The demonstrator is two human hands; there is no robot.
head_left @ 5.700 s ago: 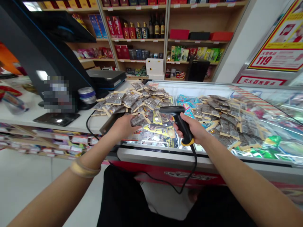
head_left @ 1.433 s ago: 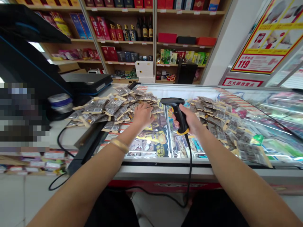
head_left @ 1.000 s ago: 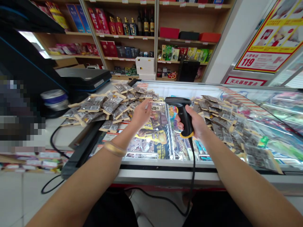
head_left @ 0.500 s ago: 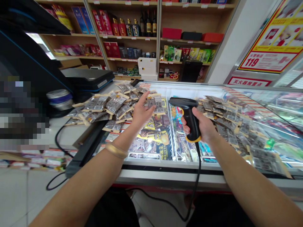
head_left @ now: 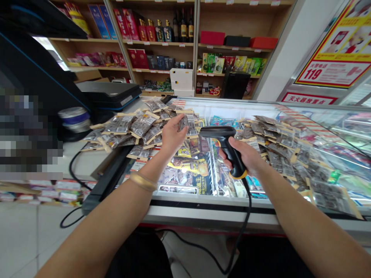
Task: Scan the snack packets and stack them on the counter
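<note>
My right hand (head_left: 242, 154) is wrapped round the grip of a black and yellow barcode scanner (head_left: 222, 133), whose head points left toward my other hand. A black cable runs down from its handle. My left hand (head_left: 174, 135), with a gold bangle on the wrist, has its thumb and fingers at the edge of a clear snack packet (head_left: 190, 121) with a tan border. It appears to grip it, though the hand partly hides the contact. Beside this hand lies a heap of similar packets (head_left: 142, 123). Another packet pile (head_left: 278, 143) spreads on the glass to the right.
A glass-topped freezer (head_left: 208, 210) with bagged goods inside stretches before me. At left stand a dark monitor (head_left: 43, 69), stacked round tins (head_left: 75, 119) and a flat black device (head_left: 111, 92). Shelves (head_left: 162, 44) with bottles and boxes stand behind.
My left hand has closed its thumb and fingers in on the packet. The scanner in my right hand has moved left and slightly down, nearer to the packet.
</note>
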